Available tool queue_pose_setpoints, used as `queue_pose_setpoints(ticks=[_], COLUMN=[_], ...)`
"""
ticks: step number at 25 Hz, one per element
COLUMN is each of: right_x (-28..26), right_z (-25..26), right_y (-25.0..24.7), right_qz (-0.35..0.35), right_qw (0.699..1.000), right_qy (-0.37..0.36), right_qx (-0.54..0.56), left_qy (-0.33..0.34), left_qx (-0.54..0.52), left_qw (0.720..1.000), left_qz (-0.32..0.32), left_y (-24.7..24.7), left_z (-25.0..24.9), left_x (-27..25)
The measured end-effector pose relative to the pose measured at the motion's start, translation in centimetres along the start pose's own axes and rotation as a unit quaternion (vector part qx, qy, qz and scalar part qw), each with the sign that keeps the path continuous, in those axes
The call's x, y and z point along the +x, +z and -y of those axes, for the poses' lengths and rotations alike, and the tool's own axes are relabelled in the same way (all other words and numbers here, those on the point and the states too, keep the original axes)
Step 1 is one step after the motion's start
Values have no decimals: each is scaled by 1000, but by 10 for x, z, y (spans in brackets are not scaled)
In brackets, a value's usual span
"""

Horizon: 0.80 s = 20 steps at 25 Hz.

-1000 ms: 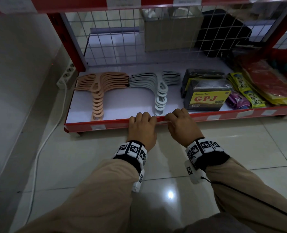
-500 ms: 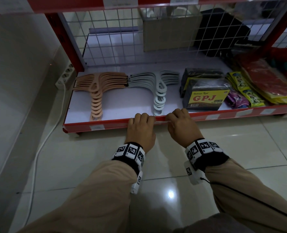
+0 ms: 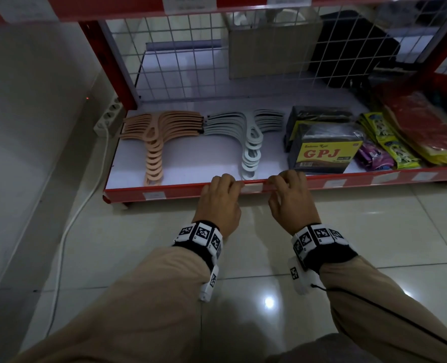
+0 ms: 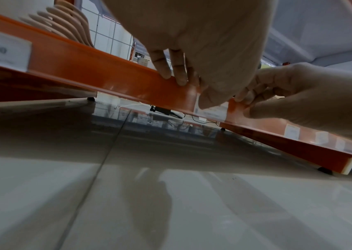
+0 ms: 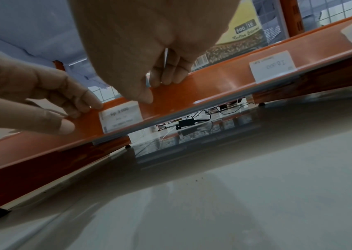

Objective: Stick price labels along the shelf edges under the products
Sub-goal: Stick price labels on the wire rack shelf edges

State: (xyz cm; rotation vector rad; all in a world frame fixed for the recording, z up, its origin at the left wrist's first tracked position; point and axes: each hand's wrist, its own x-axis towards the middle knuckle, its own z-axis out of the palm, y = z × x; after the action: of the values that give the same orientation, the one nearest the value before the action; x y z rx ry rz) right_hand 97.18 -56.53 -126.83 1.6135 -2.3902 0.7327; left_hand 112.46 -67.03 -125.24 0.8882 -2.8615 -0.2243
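The bottom shelf's red edge rail [image 3: 180, 191] runs across the head view. My left hand [image 3: 222, 187] and right hand [image 3: 286, 184] both grip it, fingers curled over its top and thumbs on its front. Between them a white price label [image 3: 252, 188] sits on the rail, below the pale grey hangers [image 3: 251, 142]. The right wrist view shows this label [image 5: 120, 116] with my right thumb [image 5: 145, 96] just above its corner. From the left wrist, my left thumb [image 4: 211, 99] covers part of the label [image 4: 210, 112].
Peach hangers [image 3: 156, 142] lie at the shelf's left, a black GPJ pack [image 3: 321, 153] and bagged goods [image 3: 390, 142] at its right. Other labels [image 3: 153, 196] [image 3: 335, 183] sit on the rail. A power strip [image 3: 108, 116] and cable lie beside the shelf on the glossy tiled floor [image 3: 164, 244].
My hands have drawn slightly apart along the rail, the right one shifting right, so more of the white label shows between them. The grip on the rail is unchanged.
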Motion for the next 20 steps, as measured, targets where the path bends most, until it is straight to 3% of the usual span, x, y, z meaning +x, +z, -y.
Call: queue_pose_setpoints(ticks=[5,15,20], right_x=[-6,-11,25], right_z=[-3,-6,9], right_y=[-2,-31,-77], right_qz=[-9,58,-8], right_qw=[999,998,1000], right_qy=[-11,4,-3], right_qx=[-28,-39,10], left_qy=[-6,-23,24], left_qx=[31,38,78], left_qw=[1000,997,997], left_qz=[-1,56,9], left_y=[-5,-21,-76], left_z=[-2,-19,-34], left_x=[-5,-21,6])
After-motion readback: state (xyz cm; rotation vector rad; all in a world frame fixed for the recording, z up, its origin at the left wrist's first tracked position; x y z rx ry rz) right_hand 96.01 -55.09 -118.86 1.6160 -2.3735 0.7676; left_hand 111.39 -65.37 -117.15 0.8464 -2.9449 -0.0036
